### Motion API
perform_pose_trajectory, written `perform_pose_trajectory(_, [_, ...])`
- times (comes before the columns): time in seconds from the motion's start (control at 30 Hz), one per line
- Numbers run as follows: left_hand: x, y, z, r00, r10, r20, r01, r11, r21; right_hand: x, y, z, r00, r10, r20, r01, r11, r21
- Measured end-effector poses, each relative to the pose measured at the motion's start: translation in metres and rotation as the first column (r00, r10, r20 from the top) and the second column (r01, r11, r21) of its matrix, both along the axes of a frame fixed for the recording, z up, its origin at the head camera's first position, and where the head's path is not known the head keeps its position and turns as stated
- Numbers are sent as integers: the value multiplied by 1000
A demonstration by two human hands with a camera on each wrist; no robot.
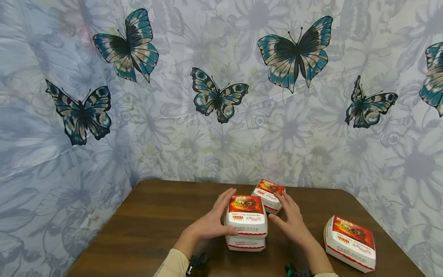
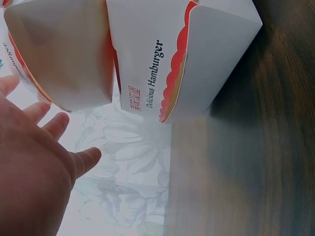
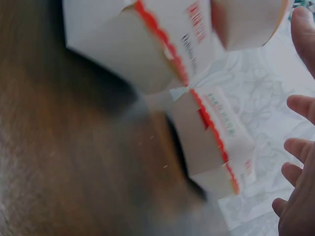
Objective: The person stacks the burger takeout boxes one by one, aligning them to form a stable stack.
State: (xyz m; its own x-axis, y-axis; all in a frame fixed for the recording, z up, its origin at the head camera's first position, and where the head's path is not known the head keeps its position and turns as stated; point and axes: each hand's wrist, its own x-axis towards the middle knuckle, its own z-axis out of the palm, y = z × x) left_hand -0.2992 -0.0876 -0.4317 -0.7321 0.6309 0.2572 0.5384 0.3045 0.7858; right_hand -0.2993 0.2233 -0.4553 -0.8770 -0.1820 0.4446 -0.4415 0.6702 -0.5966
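Two white and red hamburger boxes stand stacked near the middle of the table. The upper box (image 1: 246,217) carries a burger picture on its lid and sits on the lower box (image 2: 142,54). My left hand (image 1: 214,221) is at the stack's left side, thumb toward the front; its fingers look spread in the left wrist view. My right hand (image 1: 290,221) is held to the right of the stack, fingers extended, apart from the upper box. Just behind its fingertips, a third hamburger box (image 1: 268,196) rests on the table, turned at an angle.
Another hamburger box (image 1: 350,243) lies angled at the right side of the brown wooden table (image 1: 138,231). Behind the table hangs a pale floral backdrop (image 1: 221,154) with butterflies. The table's back edge runs close to the backdrop.
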Motion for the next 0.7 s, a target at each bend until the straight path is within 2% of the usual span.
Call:
perform_pose_trajectory(0.13, [-3,1,-2,1000,1,-11,-1,1000,1,-9,5,-9,998,-60,22,59,998,26])
perform_pose_trajectory(0.3, [-2,2,-2,1000,8,-3,-8,1000,-3,-20,10,-16,986,-132,105,127,991,50])
perform_pose_trajectory(0.5, [-2,1,1,1000,10,-1,-10,1000,6,-37,12,-11,968,-167,186,154,984,84])
perform_pose_trajectory(0.7, [-1,1,3,1000,24,-3,-24,1000,4,-50,14,-11,959,-182,218,157,980,126])
